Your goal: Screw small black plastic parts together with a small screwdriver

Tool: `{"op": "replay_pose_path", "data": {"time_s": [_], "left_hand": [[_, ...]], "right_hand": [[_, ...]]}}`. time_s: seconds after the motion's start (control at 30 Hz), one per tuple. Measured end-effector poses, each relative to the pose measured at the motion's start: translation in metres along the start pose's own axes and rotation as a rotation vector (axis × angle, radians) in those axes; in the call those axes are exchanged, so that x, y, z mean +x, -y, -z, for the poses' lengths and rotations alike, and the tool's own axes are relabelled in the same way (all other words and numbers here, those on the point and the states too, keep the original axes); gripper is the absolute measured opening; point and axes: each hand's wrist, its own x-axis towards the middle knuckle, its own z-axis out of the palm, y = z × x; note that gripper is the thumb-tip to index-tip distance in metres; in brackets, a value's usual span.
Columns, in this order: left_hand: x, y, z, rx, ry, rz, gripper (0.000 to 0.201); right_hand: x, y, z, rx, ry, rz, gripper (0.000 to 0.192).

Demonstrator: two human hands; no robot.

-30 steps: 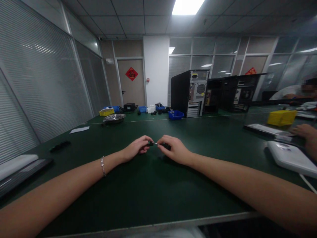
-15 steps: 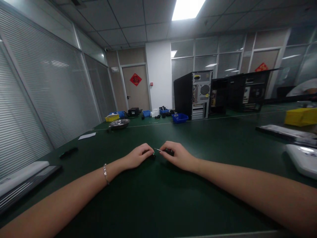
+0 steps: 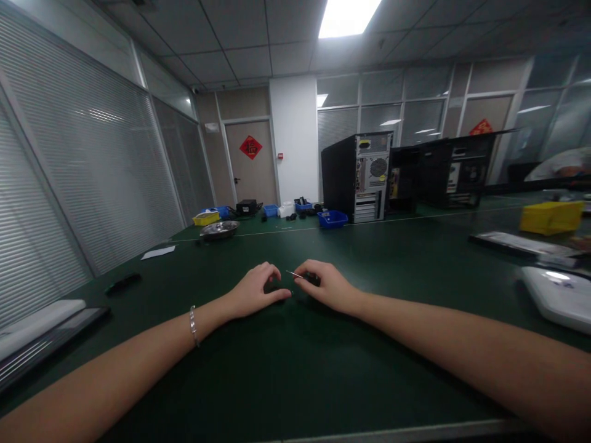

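Where both hands meet, small black screwdriver (image 3: pixel 305 278), thin silver tip.

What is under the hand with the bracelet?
Under the left hand a small dark object peeks out, resting on the green table. The fingers cover most of it, so its shape stays hidden. The right hand pinches a thin metal-tipped tool beside it.

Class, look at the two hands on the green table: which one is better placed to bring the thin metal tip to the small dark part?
Probably the right hand: it pinches the small tool, tip aimed at the left hand, which rests on the small dark part.
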Motion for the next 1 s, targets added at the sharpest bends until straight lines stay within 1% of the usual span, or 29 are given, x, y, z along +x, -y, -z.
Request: {"op": "replay_pose_path", "data": {"time_s": [0.07, 0.1, 0.2, 0.3, 0.4, 0.53, 0.63, 0.73, 0.87, 1.0], "left_hand": [[-0.002, -0.004, 0.000, 0.032, 0.038, 0.002, 0.043], [-0.002, -0.005, -0.001, 0.028, 0.055, -0.001, 0.041], [-0.003, -0.007, -0.002, -0.034, 0.072, -0.038, 0.034], [-0.002, -0.003, -0.002, -0.126, 0.077, -0.078, 0.033], [0.000, 0.005, 0.000, -0.248, 0.109, -0.069, 0.032], [0.003, 0.014, 0.002, -0.513, 0.189, -0.006, 0.038], [0.005, 0.017, 0.001, -0.666, 0.216, 0.015, 0.043], [0.007, 0.019, 0.001, -0.747, 0.217, 0.052, 0.046], [0.008, 0.021, 0.003, -0.813, 0.202, 0.096, 0.045], [0.007, 0.019, 0.002, -0.836, 0.184, 0.123, 0.037]], "right_hand": [[0.002, -0.006, -0.002, -0.010, 0.013, -0.031, 0.021], [0.003, -0.008, -0.003, -0.010, 0.040, -0.045, 0.024], [0.006, -0.010, -0.002, -0.022, 0.159, -0.033, 0.030], [0.010, -0.008, 0.002, -0.010, 0.293, -0.033, 0.034], [0.013, -0.005, 0.007, 0.042, 0.419, -0.075, 0.036], [0.017, -0.004, 0.010, 0.065, 0.474, -0.089, 0.037], [0.018, -0.006, 0.008, 0.053, 0.468, -0.076, 0.035], [0.017, -0.006, 0.004, 0.027, 0.431, -0.052, 0.032], [0.014, -0.004, 0.000, -0.017, 0.315, -0.052, 0.028], [0.010, -0.001, -0.001, 0.036, 0.216, -0.061, 0.028]]}}
